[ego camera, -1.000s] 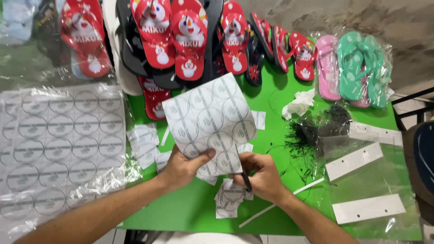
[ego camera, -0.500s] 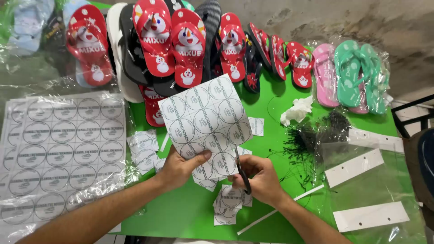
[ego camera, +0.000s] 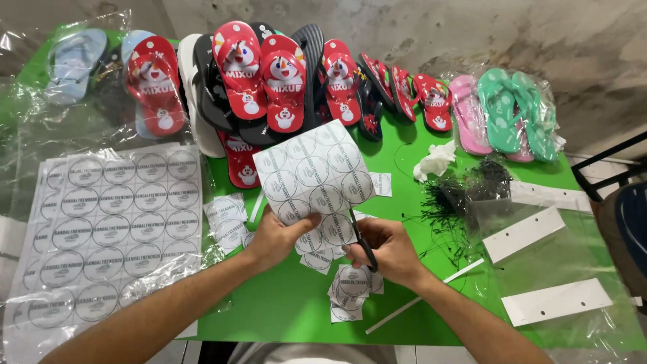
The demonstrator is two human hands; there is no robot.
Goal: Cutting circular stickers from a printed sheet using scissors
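My left hand [ego camera: 276, 237] grips the lower edge of a white sheet of round printed labels [ego camera: 311, 176], holding it tilted up over the green table [ego camera: 283, 310]. My right hand [ego camera: 384, 253] is closed on black-handled scissors [ego camera: 359, 237], whose blades sit in the sheet's lower right edge. Cut square label pieces [ego camera: 352, 288] lie in a small pile just below my right hand, and more cut pieces [ego camera: 226, 214] lie left of my left hand.
Uncut label sheets under clear plastic [ego camera: 108, 222] lie at left. Red printed flip-flops [ego camera: 263, 81], black, pink and teal ones [ego camera: 512, 111] line the back. Black plastic ties [ego camera: 465, 195], white card strips [ego camera: 522, 232] and a thin white stick [ego camera: 421, 300] lie at right.
The view has shifted slightly; my hands and the sheet sit a little lower and nearer the middle. The scissors stay at the sheet's lower right edge.
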